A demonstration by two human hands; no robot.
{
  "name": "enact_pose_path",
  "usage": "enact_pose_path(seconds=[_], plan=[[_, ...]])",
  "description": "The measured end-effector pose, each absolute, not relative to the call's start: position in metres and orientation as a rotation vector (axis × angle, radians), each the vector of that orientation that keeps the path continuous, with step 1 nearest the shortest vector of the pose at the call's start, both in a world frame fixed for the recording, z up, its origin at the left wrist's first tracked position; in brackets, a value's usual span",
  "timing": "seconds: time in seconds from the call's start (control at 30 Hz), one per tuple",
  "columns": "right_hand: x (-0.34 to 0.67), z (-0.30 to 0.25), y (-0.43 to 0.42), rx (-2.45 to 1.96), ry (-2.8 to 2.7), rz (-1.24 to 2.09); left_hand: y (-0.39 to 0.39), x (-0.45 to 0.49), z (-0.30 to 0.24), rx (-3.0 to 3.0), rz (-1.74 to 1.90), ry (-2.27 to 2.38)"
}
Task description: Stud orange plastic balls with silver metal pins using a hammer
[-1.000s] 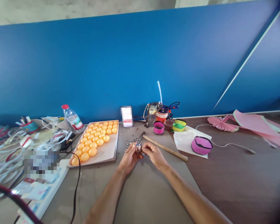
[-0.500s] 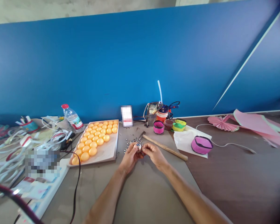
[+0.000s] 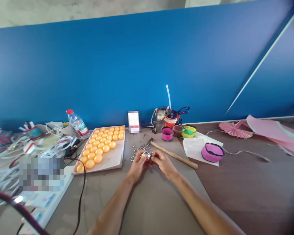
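Observation:
My left hand (image 3: 137, 166) is closed around a shiny, rounded silver object (image 3: 147, 155), its thumb lying along the near side. Fingers and glare hide most of that object, so its exact kind is unclear. On its right, my right hand (image 3: 163, 163) has thumb and fingertips pinched together, touching or very close to it. What sits in that pinch is too small to make out. Just beyond my hands lies a scattered heap of small shiny metal pieces (image 3: 138, 150). A hammer (image 3: 177, 155) with a wooden handle rests diagonally behind my right hand, its head near the heap.
A shallow tray (image 3: 115, 159) of orange balls lies left of my hands. A water bottle (image 3: 78, 125), tangled white strips (image 3: 8, 169) and a dark cable (image 3: 82, 187) are further left. Pink mesh containers (image 3: 212, 152) and pink paper (image 3: 271, 129) lie to the right.
The whole view has shifted slightly. My hands stay together around the silver object, which shows a little more of its shiny top now.

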State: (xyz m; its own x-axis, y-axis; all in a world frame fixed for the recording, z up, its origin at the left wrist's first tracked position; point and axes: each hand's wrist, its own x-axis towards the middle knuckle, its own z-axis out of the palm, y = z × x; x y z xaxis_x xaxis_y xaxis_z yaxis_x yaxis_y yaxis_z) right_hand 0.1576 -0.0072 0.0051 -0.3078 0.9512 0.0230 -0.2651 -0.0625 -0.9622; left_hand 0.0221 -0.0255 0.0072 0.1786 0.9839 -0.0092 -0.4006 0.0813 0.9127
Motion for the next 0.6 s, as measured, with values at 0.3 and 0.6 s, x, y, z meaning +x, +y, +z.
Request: enact_pose_path(seconds=[0.3, 0.6], plan=[[0.154, 0.009, -0.007, -0.838, -1.177, 1.603, -0.025, 0.023, 0.011, 0.898, 1.227, 0.736], [0.176, -0.001, 0.01, -1.334, -1.907, 0.389, -0.02, 0.015, 0.017, 0.696, 1.218, 0.646]])
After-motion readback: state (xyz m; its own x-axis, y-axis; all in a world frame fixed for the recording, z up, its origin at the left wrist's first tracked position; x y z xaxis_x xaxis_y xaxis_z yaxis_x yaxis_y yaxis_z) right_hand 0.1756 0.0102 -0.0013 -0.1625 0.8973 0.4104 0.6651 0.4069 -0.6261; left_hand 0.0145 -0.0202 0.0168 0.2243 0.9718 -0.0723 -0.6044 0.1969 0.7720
